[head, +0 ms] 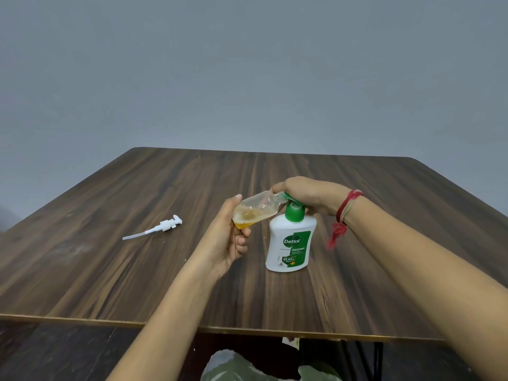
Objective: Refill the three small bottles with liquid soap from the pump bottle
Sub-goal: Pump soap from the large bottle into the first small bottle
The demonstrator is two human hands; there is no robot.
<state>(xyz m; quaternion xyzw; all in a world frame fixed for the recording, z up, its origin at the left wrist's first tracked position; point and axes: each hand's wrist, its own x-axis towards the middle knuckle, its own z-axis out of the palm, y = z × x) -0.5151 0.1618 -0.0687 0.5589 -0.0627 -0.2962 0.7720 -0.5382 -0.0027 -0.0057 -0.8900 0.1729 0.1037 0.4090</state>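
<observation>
A spare white pump head (162, 226) lay on the counter (110, 284), well left of both hands. The left hand (228, 237) gripped the small bottle (255, 210), tilted with its mouth at the nozzle. The right hand (308, 196) curled over the pump bottle (290, 243), pressing its green top. Slow, short strokes, with the mouth tight under the spout, would likely prevent drips.

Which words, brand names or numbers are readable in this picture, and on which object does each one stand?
"Dettol": brand logo on the front of the white pump bottle.
"ORIGINAL": same bottle, just below the logo.
"99.99%": same bottle, lower down, on the green part.
Other fine lines and marks on that bottle: too small to read.
Small clear bottle and loose white pump: no text visible.
</observation>
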